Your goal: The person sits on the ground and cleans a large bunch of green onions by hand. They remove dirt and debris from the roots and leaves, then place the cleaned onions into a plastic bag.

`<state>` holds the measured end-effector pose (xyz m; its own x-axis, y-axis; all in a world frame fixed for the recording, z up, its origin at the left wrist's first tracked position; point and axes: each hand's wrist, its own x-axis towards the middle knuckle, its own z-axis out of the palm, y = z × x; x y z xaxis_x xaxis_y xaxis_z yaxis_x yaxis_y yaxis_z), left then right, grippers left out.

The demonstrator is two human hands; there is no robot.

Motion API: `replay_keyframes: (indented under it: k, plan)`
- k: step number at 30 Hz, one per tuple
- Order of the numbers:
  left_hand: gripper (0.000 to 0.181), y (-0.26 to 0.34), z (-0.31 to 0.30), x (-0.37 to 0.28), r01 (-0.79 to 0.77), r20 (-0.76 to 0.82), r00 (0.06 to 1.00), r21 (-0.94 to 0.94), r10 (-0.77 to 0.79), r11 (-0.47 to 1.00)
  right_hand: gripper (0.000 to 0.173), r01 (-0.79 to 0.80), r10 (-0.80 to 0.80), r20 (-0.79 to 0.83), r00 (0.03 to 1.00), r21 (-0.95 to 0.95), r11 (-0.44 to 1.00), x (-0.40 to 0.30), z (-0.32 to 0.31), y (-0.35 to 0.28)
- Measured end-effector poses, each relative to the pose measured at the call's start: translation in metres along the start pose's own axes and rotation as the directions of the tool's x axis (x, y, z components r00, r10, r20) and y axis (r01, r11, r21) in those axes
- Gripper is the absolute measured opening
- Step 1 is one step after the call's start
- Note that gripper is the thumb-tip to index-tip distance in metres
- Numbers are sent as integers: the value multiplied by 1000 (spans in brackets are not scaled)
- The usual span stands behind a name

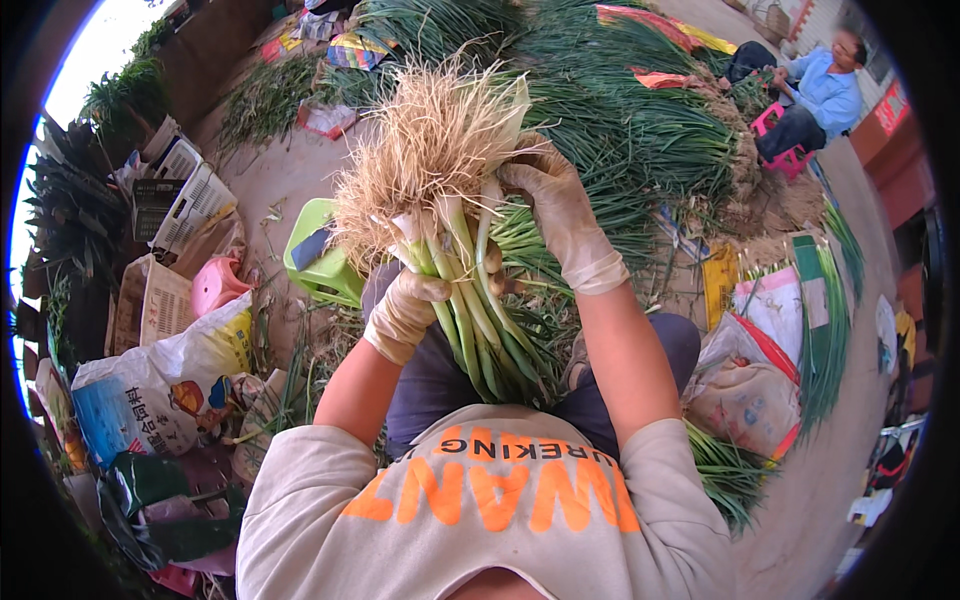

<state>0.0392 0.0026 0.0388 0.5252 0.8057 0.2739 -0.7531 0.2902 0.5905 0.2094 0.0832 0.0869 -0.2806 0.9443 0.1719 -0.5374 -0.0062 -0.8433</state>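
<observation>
A bunch of green onions (pixel 469 300) is held up before my chest, its pale dry roots (pixel 427 150) pointing away from me and its green leaves hanging toward my lap. My left hand (pixel 412 307), in a thin whitish glove, wraps around the white stalks; some fingertips show on the bunch's far side. At the upper right of the bunch, my gloved right hand (pixel 551 202) has its bent fingers against one stalk just below the roots. A pale, broad strip of leaf sheath (pixel 517 112) stands up beside the roots, above that hand. The right fingertips are partly hidden.
Large heaps of green onions (pixel 622 127) cover the floor ahead. A person (pixel 821 90) sits at the upper right on a pink stool (pixel 787 161). A green plastic stool (pixel 319 259) stands left of the bunch. Crates (pixel 195 206) and a printed sack (pixel 165 375) line the left; bags (pixel 742 390) lie right.
</observation>
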Motion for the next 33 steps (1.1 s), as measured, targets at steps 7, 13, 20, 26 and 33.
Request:
replay_keyframes:
  k: [7,13,20,26,33]
  plan:
    - [79,1,0,0,41,-77,996,14,-40,999,26,50,-33,78,996,-237,970,3,-7,-13]
    - [77,-2,3,8,95,-174,982,145,-69,985,17,296,-320,90,943,-665,685,13,-14,-5]
    - [62,-13,-4,9,121,-341,938,152,-63,981,13,246,-598,297,744,-955,-167,24,-21,17]
    - [63,-10,-9,5,109,-368,928,111,-61,988,11,134,-398,-38,916,-909,394,36,-30,33]
    - [60,-12,-2,4,146,-388,919,159,-75,976,17,190,-208,10,978,-456,869,36,-68,0]
